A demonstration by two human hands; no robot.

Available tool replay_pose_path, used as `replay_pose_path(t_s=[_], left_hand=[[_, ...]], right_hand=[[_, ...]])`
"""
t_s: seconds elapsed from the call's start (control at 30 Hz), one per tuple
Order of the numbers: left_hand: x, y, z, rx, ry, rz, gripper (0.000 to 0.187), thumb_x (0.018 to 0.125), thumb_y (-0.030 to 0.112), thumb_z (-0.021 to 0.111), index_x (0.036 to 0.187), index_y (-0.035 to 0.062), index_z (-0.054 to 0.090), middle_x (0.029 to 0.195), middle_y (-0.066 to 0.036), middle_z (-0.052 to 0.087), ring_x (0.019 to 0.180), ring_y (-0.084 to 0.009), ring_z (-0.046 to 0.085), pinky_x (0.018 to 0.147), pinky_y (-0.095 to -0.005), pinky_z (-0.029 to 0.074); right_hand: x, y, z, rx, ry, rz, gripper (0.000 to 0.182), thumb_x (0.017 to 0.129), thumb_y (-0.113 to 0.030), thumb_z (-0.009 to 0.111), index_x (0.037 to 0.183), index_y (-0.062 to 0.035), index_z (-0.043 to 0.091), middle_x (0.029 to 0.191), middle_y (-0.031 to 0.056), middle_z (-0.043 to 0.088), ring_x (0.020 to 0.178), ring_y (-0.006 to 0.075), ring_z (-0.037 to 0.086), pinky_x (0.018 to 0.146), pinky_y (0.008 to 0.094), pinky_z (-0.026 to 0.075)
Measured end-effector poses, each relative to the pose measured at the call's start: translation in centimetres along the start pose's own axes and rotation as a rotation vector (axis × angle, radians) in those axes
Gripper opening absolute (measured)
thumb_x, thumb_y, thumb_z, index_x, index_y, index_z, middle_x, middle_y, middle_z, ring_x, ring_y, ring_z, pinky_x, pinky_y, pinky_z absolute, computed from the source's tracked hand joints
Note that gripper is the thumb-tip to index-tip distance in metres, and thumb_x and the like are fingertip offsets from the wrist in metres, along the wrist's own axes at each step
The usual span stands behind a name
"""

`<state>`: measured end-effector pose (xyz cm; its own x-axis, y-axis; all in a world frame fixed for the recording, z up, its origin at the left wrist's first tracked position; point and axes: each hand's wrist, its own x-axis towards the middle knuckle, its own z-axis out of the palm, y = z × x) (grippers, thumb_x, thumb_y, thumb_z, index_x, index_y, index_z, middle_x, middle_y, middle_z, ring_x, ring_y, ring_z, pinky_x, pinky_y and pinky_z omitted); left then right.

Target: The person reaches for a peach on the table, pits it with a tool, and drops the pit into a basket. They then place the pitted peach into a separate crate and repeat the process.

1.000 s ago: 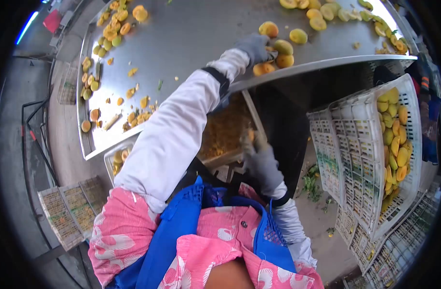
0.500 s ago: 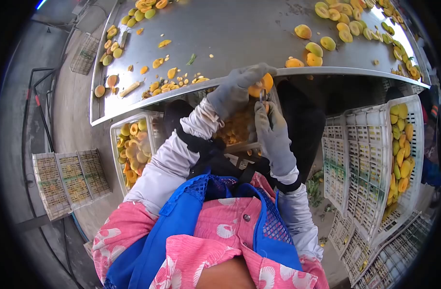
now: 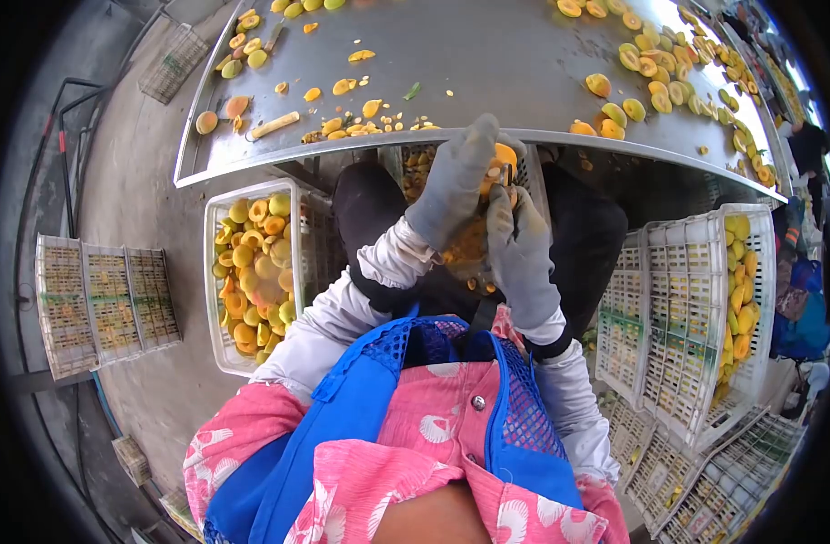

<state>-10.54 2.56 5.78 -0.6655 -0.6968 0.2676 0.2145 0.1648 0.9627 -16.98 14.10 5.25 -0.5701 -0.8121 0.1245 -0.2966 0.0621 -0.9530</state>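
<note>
My left hand (image 3: 453, 186), in a grey glove, is closed around an orange-yellow peach piece (image 3: 503, 158) just at the table's near edge. Close below it, my right hand (image 3: 521, 249), also gloved, pinches a small metal pitting tool (image 3: 508, 179) whose tip is against the peach flesh. The tool's handle is mostly hidden by the fingers. Between my knees, under both hands, a crate (image 3: 534, 186) holds peach scraps. On the metal table (image 3: 487, 68) ahead lie peach halves (image 3: 611, 118), small bits and pits near the edge.
A white crate full of halved peaches (image 3: 252, 272) stands left of my legs. Farther left is an upended crate (image 3: 106, 304). To the right, stacked white crates (image 3: 678, 317) hold more peaches. A wooden-handled tool (image 3: 274, 124) lies on the table's left part.
The view has shifted, so the table sits higher and the left crate shows more fully. My hands stay together at the peach; the left hand has turned more upright.
</note>
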Motion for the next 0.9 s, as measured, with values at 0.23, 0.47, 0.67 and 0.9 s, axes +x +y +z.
replay_pose_path(t_s=[0.23, 0.47, 0.67, 0.9], left_hand=[[-1.3, 2.4, 1.9, -0.262, 0.31, -0.108, 0.047, 0.103, 0.032, 0.036, 0.084, 0.0, 0.066, 0.081, -0.006, 0.063, 0.067, -0.0115, 0.055, 0.063, -0.0244, 0.046], [-1.7, 2.8, 2.3, -0.42, 0.334, -0.097, 0.048, 0.103, 0.03, 0.035, 0.082, -0.0014, 0.065, 0.077, -0.007, 0.062, 0.066, -0.0113, 0.054, 0.062, -0.0252, 0.046], [-2.2, 3.2, 1.6, -0.392, 0.321, -0.151, 0.042, 0.103, 0.033, 0.046, 0.085, 0.0007, 0.066, 0.08, -0.002, 0.065, 0.074, -0.0068, 0.053, 0.071, -0.022, 0.044], [-2.0, 3.0, 1.6, -0.306, 0.268, -0.192, 0.045, 0.102, 0.029, 0.041, 0.079, -0.0017, 0.064, 0.072, -0.006, 0.061, 0.063, -0.0105, 0.053, 0.06, -0.0244, 0.044]], right_hand=[[-1.0, -1.7, 0.9, -0.018, 0.007, -0.078, 0.02, 0.098, -0.015, 0.051, 0.102, 0.0028, 0.06, 0.074, 0.0137, 0.061, 0.064, 0.0232, 0.059, 0.059, 0.0343, 0.046], [-1.5, -2.6, 0.1, -0.222, -0.02, -0.232, 0.024, 0.098, -0.02, 0.055, 0.103, 0.0038, 0.055, 0.074, 0.0218, 0.064, 0.074, 0.0401, 0.066, 0.058, 0.039, 0.049], [-1.3, -2.5, -0.1, -0.01, -0.163, -0.092, 0.025, 0.097, -0.02, 0.056, 0.102, 0.0043, 0.055, 0.072, 0.0222, 0.063, 0.071, 0.0404, 0.065, 0.059, 0.0403, 0.048], [-1.1, -4.8, -1.7, 0.266, -0.382, 0.494, 0.034, 0.1, -0.035, 0.049, 0.091, -0.0022, 0.054, 0.059, 0.004, 0.052, 0.043, 0.015, 0.049, 0.04, 0.0307, 0.043]])
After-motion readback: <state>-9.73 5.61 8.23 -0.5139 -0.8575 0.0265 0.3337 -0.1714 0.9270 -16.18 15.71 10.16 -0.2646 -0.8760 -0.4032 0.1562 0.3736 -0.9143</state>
